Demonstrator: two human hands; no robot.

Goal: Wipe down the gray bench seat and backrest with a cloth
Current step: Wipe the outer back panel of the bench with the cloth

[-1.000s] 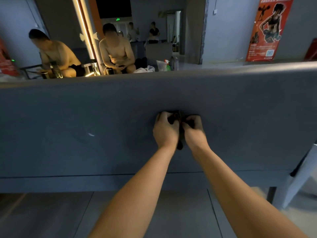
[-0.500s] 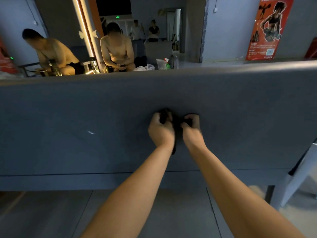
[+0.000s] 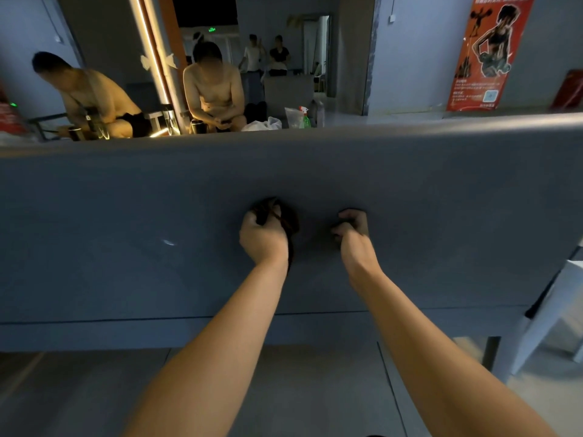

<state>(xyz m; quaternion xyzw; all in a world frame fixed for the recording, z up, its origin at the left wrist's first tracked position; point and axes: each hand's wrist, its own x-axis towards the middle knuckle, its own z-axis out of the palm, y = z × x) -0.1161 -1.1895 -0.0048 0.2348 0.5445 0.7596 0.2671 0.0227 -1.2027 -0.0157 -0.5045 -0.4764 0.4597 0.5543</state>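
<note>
- Gripped a dark cloth (image 3: 287, 218) in the left hand (image 3: 263, 239), fingers curled tight round the bunched part, with 1 loose tail hanging down past the wrist.
- Pressed that bundle against the gray bench (image 3: 126, 231); could not tell from this view whether the panel under the fingers was seat or backrest.
- Held the right hand (image 3: 355, 236) near the cloth on its right but apart from it, fingers curled in with nothing visible between them; contact with the panel unclear.
- Judged the cloth's long axis as roughly up-and-down, running from just above the left fingers to below the left wrist, so directly at the left fingers and off to the left of the right fingers.
- Judged the left hand as the nearer, and the only 1 of the 2 with a hold, so the coming stroke would likely run sideways, across that long axis, with long stretches of gray panel lying to both sides of the fingers.
</note>
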